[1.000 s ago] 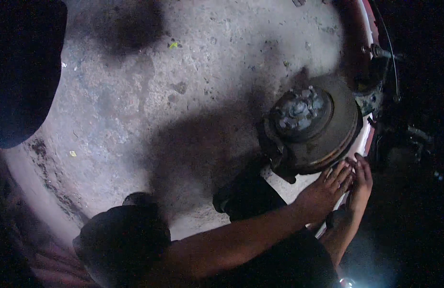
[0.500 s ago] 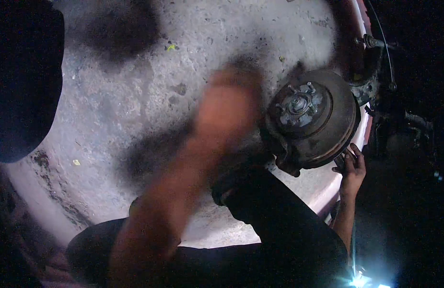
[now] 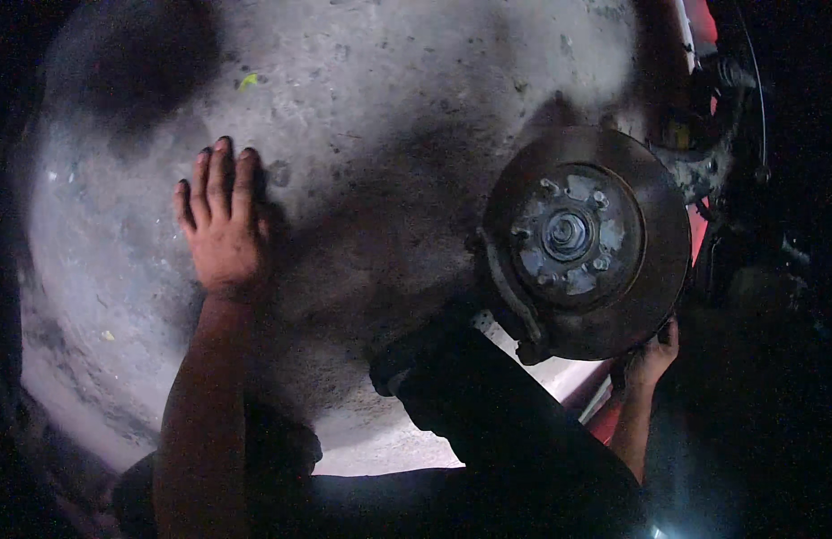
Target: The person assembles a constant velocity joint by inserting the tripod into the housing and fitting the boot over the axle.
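Note:
My left hand (image 3: 224,225) lies flat on the rough grey concrete floor (image 3: 344,117), fingers stretched out and smudged dark, holding nothing. To the right stands a bare brake disc (image 3: 624,301), dull and brownish, its wheel hub (image 3: 567,234) and studs facing me. A dark curved metal part (image 3: 510,292) runs along the disc's lower left edge. My right hand (image 3: 651,361) is at the disc's lower right rim, its visible fingers curled up by the edge. The disc hides most of those fingers, and whatever they grip does not show.
Dark suspension parts (image 3: 708,166) and a thin cable (image 3: 761,108) are behind the disc at the right. Red bodywork (image 3: 605,420) shows by my right forearm. My dark-clothed leg (image 3: 506,404) reaches toward the disc. A small yellow-green scrap (image 3: 248,81) lies on the floor.
My left hand, blurred in motion near the disc before, has moved left onto the floor. The disc now appears more face-on, and my right hand is more hidden behind its rim. The view has shifted.

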Tool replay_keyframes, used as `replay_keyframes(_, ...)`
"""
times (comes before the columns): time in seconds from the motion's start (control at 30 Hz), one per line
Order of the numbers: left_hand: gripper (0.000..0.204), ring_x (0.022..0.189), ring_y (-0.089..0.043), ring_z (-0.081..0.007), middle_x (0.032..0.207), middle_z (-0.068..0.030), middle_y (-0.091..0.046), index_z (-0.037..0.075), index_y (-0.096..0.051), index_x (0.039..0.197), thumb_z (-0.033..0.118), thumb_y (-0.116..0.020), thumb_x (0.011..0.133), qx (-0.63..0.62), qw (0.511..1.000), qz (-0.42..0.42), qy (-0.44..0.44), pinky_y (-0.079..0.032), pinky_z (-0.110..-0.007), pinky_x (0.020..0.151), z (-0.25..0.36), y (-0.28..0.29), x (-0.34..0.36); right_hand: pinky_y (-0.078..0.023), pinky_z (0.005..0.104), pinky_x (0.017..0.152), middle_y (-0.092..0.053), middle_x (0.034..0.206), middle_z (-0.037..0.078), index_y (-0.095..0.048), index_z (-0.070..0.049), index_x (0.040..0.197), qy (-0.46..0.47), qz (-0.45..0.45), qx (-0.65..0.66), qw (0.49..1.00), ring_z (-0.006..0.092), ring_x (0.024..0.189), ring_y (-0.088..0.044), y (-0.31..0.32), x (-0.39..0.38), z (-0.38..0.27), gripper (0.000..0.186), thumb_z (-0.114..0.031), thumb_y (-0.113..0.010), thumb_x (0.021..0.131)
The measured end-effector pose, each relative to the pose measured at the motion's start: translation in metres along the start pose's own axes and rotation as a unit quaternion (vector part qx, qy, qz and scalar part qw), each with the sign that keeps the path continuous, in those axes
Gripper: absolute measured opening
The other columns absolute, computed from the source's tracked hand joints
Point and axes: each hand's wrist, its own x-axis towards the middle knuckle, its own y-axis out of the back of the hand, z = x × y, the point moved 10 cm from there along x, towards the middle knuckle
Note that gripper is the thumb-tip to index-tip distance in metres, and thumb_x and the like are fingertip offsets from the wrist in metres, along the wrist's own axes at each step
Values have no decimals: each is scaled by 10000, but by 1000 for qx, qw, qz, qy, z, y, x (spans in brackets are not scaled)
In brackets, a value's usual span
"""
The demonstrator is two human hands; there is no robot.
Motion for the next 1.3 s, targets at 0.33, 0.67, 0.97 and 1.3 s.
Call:
replay_keyframes(0.33,648,1458,-245,-267,1580,-36,-285,208,-385,1477,211,-547,850,14,1000,4,12,-133,-523,1183,-2,-4,-2,-507,327,887,-656,1133,88,-608,31,1167,-40,-13,70,997,193,990,-629,-4,4,5,261,-5,-580,910)
replay_keyframes(0.67,618,1464,-231,-265,1586,-22,-270,233,-376,1477,253,-536,881,6,1000,0,17,-124,-526,1183,-5,-8,-2,-520,339,879,-660,1134,88,-604,31,1177,-77,-15,82,994,203,980,-643,-6,4,10,267,-27,-574,918)
replay_keyframes(0.97,598,1454,-258,-272,1568,-35,-310,225,-396,1470,272,-526,888,1,1000,5,12,-129,-531,1181,-4,-6,-3,-510,343,886,-660,1142,92,-602,33,1200,-94,-14,58,994,207,989,-641,-10,0,1,298,-48,-589,913)
replay_keyframes(1.3,605,1459,-253,-265,1576,-38,-299,224,-379,1483,256,-509,892,23,1000,-3,19,-120,-525,1184,-6,-6,-2,-499,330,905,-664,1133,82,-619,32,1175,-69,-15,115,991,193,991,-634,-16,3,-5,275,-52,-587,915)
